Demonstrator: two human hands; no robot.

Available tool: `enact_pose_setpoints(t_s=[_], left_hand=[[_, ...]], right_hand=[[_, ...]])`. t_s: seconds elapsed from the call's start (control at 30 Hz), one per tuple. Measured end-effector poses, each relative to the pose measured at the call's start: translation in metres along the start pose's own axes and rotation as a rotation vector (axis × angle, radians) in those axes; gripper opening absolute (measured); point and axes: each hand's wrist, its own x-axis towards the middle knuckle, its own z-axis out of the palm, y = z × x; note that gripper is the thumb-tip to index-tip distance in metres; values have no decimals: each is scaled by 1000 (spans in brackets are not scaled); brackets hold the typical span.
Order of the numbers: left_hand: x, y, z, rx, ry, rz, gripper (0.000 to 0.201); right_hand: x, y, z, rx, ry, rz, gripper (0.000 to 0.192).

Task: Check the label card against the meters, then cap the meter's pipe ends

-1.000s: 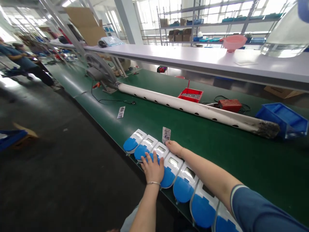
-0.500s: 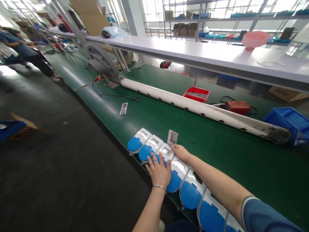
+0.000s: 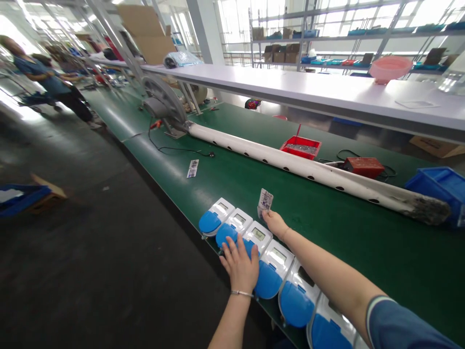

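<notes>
Several white meters with blue lids and small displays stand in a row along the near edge of the green bench (image 3: 232,186). My left hand (image 3: 240,266) lies with spread fingers over the blue lid of the third meter (image 3: 257,234), whose display shows dark characters. Just beyond that meter, my right hand (image 3: 275,224) pinches a printed card (image 3: 266,199) by its lower edge, raised above the bench. Left of my left hand are the second meter (image 3: 240,219) and the end meter (image 3: 222,207). Another printed card (image 3: 193,168) lies flat farther along the bench.
A long white pipe with holes (image 3: 272,154) runs along the bench behind the meters. Beyond it are a red bin (image 3: 301,147), a red box (image 3: 364,166) and a blue bin (image 3: 438,186). A black cable (image 3: 174,149) lies on the left; a person (image 3: 54,87) stands farther off.
My right hand has lifted the card slightly away from the third meter. That meter's display now shows different characters. My left hand stays on its lid; the whole view has shifted slightly.
</notes>
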Motion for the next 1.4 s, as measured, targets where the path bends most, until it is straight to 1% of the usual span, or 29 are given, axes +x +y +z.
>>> enact_pose_setpoints(t_s=[0.07,0.13,0.2,0.27,0.37,0.57,0.77,0.87,0.97,1.03,1.07,1.1,1.13,1.2,1.23,1.27,1.33,1.4], left_hand=[[15,-11,-2,25,58,-34,60],[32,-21,0,55,88,-35,61],[46,-27,5,68,76,1,62],[54,-30,12,70,60,39,62],[55,-29,17,64,57,53,63],[53,-29,16,72,45,47,63],[54,-29,19,68,51,40,63],[53,-28,19,71,16,27,63],[52,-30,12,45,-71,-2,62],[55,-38,0,6,-148,1,62],[58,-45,-7,-7,-157,20,62],[63,-53,-14,-12,-134,45,60],[70,-63,-20,-8,-78,69,58],[88,-84,-28,9,68,99,56],[98,-94,-28,11,115,111,57],[108,-103,-25,8,128,133,59],[124,-116,-14,-3,80,216,65],[133,-121,-2,-11,16,296,67]], right_hand=[[18,-10,8,-3,7,-28,44],[31,-19,20,-14,-20,-44,42],[38,-25,32,-30,-72,-47,39],[38,-27,41,-44,-117,-43,38],[34,-26,45,-58,-146,-30,39],[34,-25,41,-86,-154,-19,40],[33,-24,45,-100,-150,-31,40],[30,-25,44,-102,-127,-22,40],[31,-30,40,-126,-56,19,41],[38,-38,35,-147,3,45,39],[44,-44,34,-156,29,49,39],[51,-51,34,-163,51,44,39],[60,-58,35,-167,65,32,39],[77,-72,43,-165,64,-7,38],[85,-78,50,-161,49,-22,38],[92,-82,58,-157,27,-29,37],[101,-86,75,-150,-21,-14,36],[103,-85,88,-148,-57,18,37]])
